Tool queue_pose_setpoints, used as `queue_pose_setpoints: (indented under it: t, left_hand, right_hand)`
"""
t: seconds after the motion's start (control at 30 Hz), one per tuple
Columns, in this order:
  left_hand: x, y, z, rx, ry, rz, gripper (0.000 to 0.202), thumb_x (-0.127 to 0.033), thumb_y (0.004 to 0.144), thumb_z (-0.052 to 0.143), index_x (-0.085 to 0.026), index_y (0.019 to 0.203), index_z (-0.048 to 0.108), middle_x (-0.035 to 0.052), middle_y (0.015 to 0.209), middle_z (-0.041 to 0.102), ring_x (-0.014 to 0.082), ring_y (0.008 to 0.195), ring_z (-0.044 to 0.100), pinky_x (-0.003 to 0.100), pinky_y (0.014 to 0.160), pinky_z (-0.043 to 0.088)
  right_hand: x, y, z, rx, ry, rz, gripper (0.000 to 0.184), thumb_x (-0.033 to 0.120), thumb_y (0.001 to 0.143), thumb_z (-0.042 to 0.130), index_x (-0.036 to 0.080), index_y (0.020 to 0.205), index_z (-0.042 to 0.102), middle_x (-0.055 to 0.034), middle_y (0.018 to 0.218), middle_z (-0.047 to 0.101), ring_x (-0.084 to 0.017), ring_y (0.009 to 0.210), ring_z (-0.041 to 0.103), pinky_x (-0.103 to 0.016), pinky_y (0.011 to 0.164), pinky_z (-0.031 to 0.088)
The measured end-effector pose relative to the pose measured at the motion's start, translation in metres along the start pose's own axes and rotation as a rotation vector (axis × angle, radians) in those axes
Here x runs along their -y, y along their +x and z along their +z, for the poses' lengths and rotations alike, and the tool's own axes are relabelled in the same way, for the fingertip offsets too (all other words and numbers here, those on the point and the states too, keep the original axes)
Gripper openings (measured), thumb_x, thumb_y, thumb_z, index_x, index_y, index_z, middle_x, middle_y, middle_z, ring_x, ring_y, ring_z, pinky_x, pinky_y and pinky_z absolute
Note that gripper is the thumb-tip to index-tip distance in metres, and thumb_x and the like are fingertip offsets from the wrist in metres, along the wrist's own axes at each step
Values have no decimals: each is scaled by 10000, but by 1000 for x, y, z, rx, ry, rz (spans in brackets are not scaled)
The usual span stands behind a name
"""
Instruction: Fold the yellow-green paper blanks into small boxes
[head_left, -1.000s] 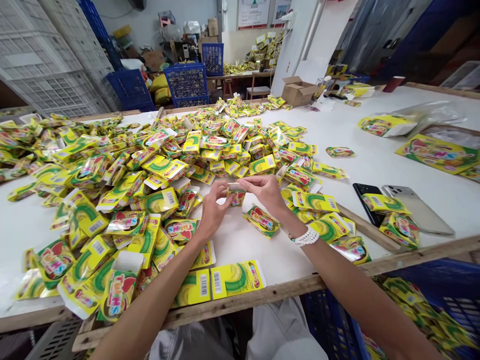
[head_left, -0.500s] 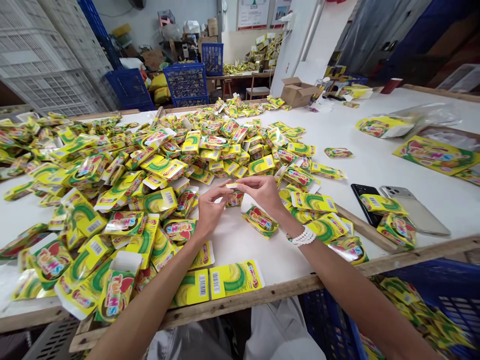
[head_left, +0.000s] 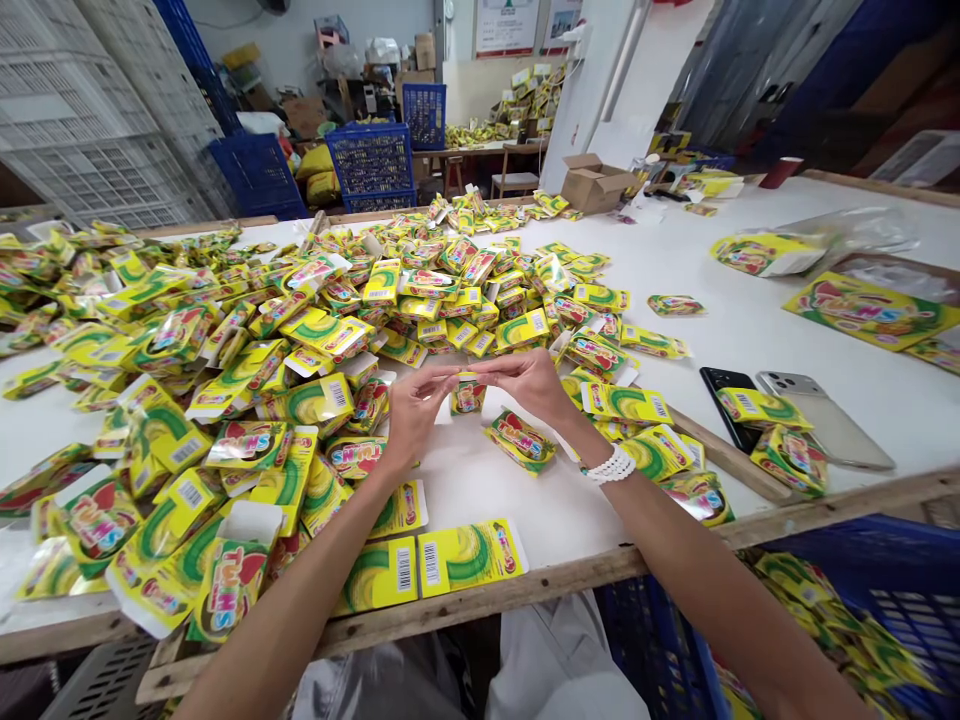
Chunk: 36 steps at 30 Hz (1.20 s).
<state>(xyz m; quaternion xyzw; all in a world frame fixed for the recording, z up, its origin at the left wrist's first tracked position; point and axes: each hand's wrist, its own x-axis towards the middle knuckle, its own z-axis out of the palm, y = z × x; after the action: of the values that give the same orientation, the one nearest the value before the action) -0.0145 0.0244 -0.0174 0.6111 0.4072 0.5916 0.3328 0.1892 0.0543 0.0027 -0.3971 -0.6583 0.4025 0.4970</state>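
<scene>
Twins pack (head_left: pixel 469 397) pinched btwn L hand (head_left: pixel 415 415) & R hand (head_left: pixel 526 385), both grips narrow on it.

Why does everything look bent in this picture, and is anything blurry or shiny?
In the head view, the wide lens seems to bow the wooden table edge and tilt the white crates. Glare streaks the plastic packets. The crate packets in the blue crate look soft, while the left hand and right hand look sharper.

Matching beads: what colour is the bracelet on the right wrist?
The beaded bracelet is white, best seen in the head view.
</scene>
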Motion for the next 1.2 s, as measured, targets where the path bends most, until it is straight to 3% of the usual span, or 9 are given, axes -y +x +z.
queue_pose_setpoints:
  t: [0.17,0.33,0.63,0.8,0.9,0.97,1.03,1.13,1.2]
  left_hand:
    - [-4,0,-7,7,260,231,192,-418,966,755,-270,949,876,53,1039,857,205,879,804,307,692,672]
    - [-4,-2,-6,-34,325,287,174,-377,978,748,-261,964,877,58,1004,855,200,853,803,309,706,678]
    - [1,3,-11,69,412,425,194,-339,1012,709,-220,939,843,67,1034,851,179,851,811,297,774,691]
    - [-3,4,-12,200,486,421,245,-340,1048,654,-205,893,788,61,1050,840,158,825,790,276,774,673]
    - [-10,-1,-7,167,494,310,200,-361,1057,635,-219,1025,771,55,1162,825,154,867,788,260,760,667]
    - [-14,-4,-2,45,458,224,199,-355,1062,616,-228,1149,742,56,1212,812,155,898,789,249,743,658]
    - [-15,-7,3,-79,405,138,204,-339,1075,575,-229,1185,708,51,1188,807,153,883,786,236,695,637]
    - [-12,-10,10,-104,362,45,169,-265,1073,534,-227,1159,674,44,1160,795,148,834,774,251,691,626]
    - [-10,-14,17,31,378,72,190,-197,1045,559,-234,1197,667,48,1200,787,168,919,775,300,818,646]
  right_hand:
    - [0,-1,-1,11,-67,-90,153,370,813,850,293,936,899,-41,1002,851,-323,967,838,-470,928,691]
    - [6,-1,-4,116,-132,-129,184,303,852,762,306,976,897,-23,1130,828,-336,1130,807,-482,1011,664]
    - [8,-3,-2,98,-474,-248,248,164,910,735,289,1063,885,-27,1077,856,-292,1039,828,-398,965,631]
    - [25,-14,16,154,-894,-268,338,217,958,746,212,1291,801,-115,1166,837,-296,1064,795,-356,883,567]
    - [32,-13,18,183,-947,-219,173,234,988,713,155,1081,836,-122,960,832,-283,911,780,-347,761,522]
    - [37,-11,7,70,-809,-189,202,306,962,764,151,844,816,-97,783,791,-254,745,737,-351,689,499]
    - [46,-10,-14,-104,-482,-199,277,405,923,809,190,751,789,-54,705,758,-212,634,685,-350,653,513]
    - [66,-12,-51,-276,206,-351,194,522,883,826,344,960,828,5,983,831,-212,818,772,-373,779,620]
    - [74,-13,-68,-233,327,-338,373,514,848,858,439,1207,790,18,1243,813,-234,1033,797,-396,901,638]
